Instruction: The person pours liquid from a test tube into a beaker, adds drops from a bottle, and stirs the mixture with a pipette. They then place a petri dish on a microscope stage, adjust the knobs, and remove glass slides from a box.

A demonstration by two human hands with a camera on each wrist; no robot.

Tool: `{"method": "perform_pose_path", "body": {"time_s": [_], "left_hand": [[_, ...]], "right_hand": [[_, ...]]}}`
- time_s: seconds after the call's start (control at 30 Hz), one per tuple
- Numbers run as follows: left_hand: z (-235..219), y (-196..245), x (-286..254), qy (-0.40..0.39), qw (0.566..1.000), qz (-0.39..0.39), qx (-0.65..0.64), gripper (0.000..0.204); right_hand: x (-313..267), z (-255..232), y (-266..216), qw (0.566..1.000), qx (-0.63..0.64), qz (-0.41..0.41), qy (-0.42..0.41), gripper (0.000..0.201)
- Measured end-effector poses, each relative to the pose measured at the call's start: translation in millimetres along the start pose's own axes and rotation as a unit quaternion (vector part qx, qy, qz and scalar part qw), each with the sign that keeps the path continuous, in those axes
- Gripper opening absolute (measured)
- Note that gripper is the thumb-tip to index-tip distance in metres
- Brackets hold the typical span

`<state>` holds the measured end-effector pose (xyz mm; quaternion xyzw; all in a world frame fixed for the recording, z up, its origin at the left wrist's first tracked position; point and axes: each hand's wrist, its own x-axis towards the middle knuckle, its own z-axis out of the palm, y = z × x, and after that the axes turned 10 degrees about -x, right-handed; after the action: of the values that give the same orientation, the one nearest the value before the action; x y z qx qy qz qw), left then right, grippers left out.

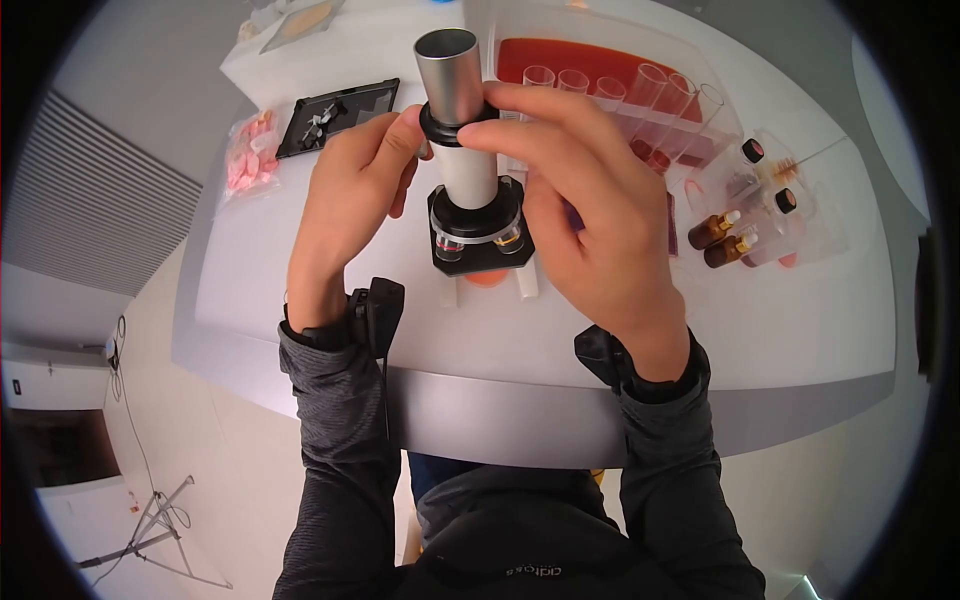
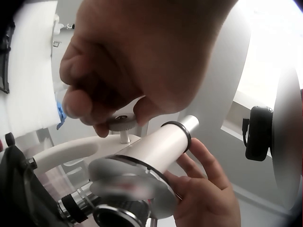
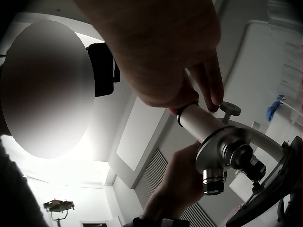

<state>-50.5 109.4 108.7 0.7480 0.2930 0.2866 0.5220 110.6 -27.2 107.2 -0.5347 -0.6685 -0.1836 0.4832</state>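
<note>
Between both hands stands a microscope (image 1: 468, 180), with a silver eyepiece tube (image 1: 450, 80), a black collar and a white body. My left hand (image 1: 350, 190) is at its left side. In the left wrist view, the thumb and fingers pinch a round focus knob (image 2: 121, 124). From the right, my right hand (image 1: 610, 215) reaches across, two fairly straight fingers touching the collar. Its lower fingers hang close to the other focus knob (image 3: 230, 109) in the right wrist view. Below the body are the objective lenses (image 3: 214, 181). A pinkish-orange disc (image 1: 488, 279) shows at the base.
Upright test tubes (image 1: 648, 90) stand at the back right before a red-bottomed clear bin (image 1: 540, 50). Brown dropper bottles (image 1: 728, 250) lie at the right. A black tray (image 1: 300, 145) and a bag of pink pieces (image 1: 250, 160) lie at the left, near a white box (image 1: 275, 85).
</note>
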Motion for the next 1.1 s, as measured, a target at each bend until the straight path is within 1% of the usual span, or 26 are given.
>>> {"method": "perform_pose_path", "body": {"time_s": [0.1,0.2,0.3,0.4,0.5,0.6,0.7,0.8,0.9,1.0,1.1], "left_hand": [[2,4,-4,0.007,1.0,0.021,-0.016,0.042],[3,10,-9,0.001,0.999,0.053,0.01,0.04],[6,3,-6,0.006,0.995,0.094,-0.015,0.038],[6,1,-3,0.001,0.998,0.065,-0.012,0.036],[7,1,0,0.016,0.999,0.005,-0.049,0.034],[0,0,2,-0.024,0.999,0.002,-0.039,0.033],[2,5,-4,-0.003,0.999,0.041,-0.035,0.033],[2,10,-9,0.001,0.998,0.064,-0.009,0.033],[6,5,-6,0.007,0.996,0.08,-0.026,0.034],[8,2,-3,0.018,0.998,0.067,-0.006,0.036],[7,-2,-1,0.033,0.999,0.03,-0.004,0.038]], "right_hand": [[0,0,2,1.0,0.0,-0.006,0.002,0.043],[-1,-1,0,1.0,0.002,0.003,-0.004,0.043],[-1,1,2,1.0,-0.002,-0.002,0.005,0.043],[-1,1,2,1.0,-0.001,-0.002,0.008,0.044],[-1,1,1,1.0,0.003,0.001,0.012,0.045],[-1,2,2,1.0,-0.001,-0.004,0.01,0.045],[-1,1,1,1.0,0.001,-0.001,0.007,0.046],[-2,1,0,1.0,0.005,0.001,0.011,0.047],[-2,3,1,1.0,0.001,0.0,0.02,0.048],[-2,2,2,1.0,-0.003,-0.004,0.021,0.049],[-1,2,2,1.0,-0.003,-0.008,0.024,0.049]]}}
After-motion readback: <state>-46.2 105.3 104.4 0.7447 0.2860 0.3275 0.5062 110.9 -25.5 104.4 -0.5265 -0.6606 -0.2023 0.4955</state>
